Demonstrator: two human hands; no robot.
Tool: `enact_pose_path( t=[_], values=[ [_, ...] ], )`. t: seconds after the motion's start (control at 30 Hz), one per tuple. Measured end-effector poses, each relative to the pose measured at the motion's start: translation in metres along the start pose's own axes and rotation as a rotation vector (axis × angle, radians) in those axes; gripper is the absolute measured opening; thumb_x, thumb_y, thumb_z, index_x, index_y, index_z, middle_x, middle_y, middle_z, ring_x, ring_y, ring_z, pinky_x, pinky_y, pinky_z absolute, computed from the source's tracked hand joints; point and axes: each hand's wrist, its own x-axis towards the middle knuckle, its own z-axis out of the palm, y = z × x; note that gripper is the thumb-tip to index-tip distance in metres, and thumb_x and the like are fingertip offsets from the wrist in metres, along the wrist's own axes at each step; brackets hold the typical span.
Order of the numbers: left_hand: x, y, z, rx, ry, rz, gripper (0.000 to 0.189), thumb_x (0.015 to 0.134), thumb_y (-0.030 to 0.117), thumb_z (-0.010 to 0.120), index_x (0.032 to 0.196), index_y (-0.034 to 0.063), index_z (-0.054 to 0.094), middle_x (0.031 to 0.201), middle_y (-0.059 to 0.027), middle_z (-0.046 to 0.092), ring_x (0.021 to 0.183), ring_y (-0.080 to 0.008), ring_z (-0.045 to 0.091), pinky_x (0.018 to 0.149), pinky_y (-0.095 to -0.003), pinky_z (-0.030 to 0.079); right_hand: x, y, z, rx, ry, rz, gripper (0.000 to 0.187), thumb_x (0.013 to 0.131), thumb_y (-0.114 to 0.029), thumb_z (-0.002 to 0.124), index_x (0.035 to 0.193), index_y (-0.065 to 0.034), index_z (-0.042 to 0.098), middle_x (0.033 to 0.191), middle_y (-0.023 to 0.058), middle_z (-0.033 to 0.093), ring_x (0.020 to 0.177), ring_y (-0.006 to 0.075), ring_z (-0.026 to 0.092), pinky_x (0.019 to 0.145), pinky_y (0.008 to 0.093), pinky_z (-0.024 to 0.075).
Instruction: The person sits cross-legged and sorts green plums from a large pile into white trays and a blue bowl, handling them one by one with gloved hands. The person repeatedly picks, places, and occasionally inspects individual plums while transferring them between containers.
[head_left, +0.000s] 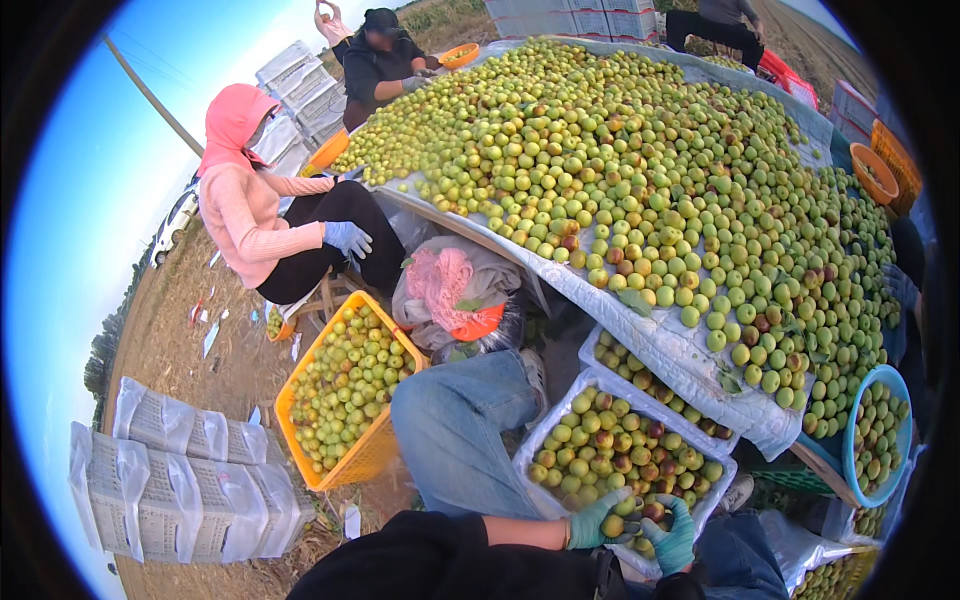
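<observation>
My left hand (598, 520), in a teal knit glove with dark fingertips, has its fingers around a green jujube-like fruit (613, 526). Facing it, my right hand (672, 535) wears the same kind of glove. A reddish fruit (652, 511) sits between its thumb and fingers. Both hands are low over the near side of a plastic-lined crate (529, 480) between my knees, filled with green and red-brown fruits (600, 435). Right behind it stands a second lined crate (590, 352) of fruit, partly under the table's edge.
A cloth-covered table (600, 300) heaped with fruit slopes beyond my knees. At left stand a yellow crate (349, 469) of fruit and stacked grey crates (187, 495). A blue basin (850, 450) is at right. Co-workers sit around the table, one in a pink hood (234, 124).
</observation>
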Motion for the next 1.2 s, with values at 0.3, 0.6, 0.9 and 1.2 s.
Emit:
enact_pose_path(
  t=[0.3, 0.6, 0.9, 1.2],
  values=[
    [0.004, -0.015, -0.005, 0.208, 0.066, -0.025, 0.035, 0.092, 0.044, 0.056, 0.115, 0.0172, 0.057, 0.089, 0.0017, 0.062, 0.071, -0.0129, 0.058, 0.051, -0.0261, 0.046, 0.003, -0.01, 0.001, 0.337, 0.112, -0.043, 0.054, 0.076, 0.002, 0.073, 0.124, -0.0043, 0.05, 0.106, 0.0044, 0.055, 0.095, 0.013, 0.055, 0.077, 0.0248, 0.0512],
    [0.005, -0.018, -0.026, 0.245, 0.294, -0.142, 0.037, 0.094, 0.051, 0.048, 0.107, 0.0158, 0.052, 0.075, -0.0065, 0.055, 0.061, -0.0209, 0.055, 0.05, -0.0345, 0.044, 0.004, -0.003, -0.014, -0.255, 0.307, -0.229, 0.046, 0.076, -0.01, 0.078, 0.117, -0.0039, 0.059, 0.112, 0.0051, 0.062, 0.099, 0.0143, 0.057, 0.089, 0.0287, 0.0467],
    [-0.007, -0.018, -0.007, 0.397, 0.232, -0.207, 0.036, 0.097, 0.044, 0.048, 0.115, 0.0126, 0.048, 0.079, -0.0097, 0.06, 0.062, -0.0215, 0.062, 0.051, -0.0343, 0.054, -0.006, 0.015, -0.091, -0.746, 0.462, 0.124, 0.046, 0.07, -0.013, 0.083, 0.109, -0.0052, 0.061, 0.098, 0.0065, 0.063, 0.09, 0.0164, 0.063, 0.082, 0.0307, 0.0521],
    [-0.003, -0.018, -0.009, 0.373, 0.273, -0.201, 0.039, 0.096, 0.046, 0.05, 0.115, 0.0121, 0.049, 0.079, -0.0097, 0.06, 0.062, -0.021, 0.062, 0.051, -0.0345, 0.053, 0.047, 0.07, -0.086, -1.384, 0.281, 0.04, 0.039, 0.074, -0.024, 0.072, 0.111, -0.0173, 0.064, 0.103, 0.0051, 0.061, 0.095, 0.0275, 0.06, 0.079, 0.0387, 0.0514]
  ],
)
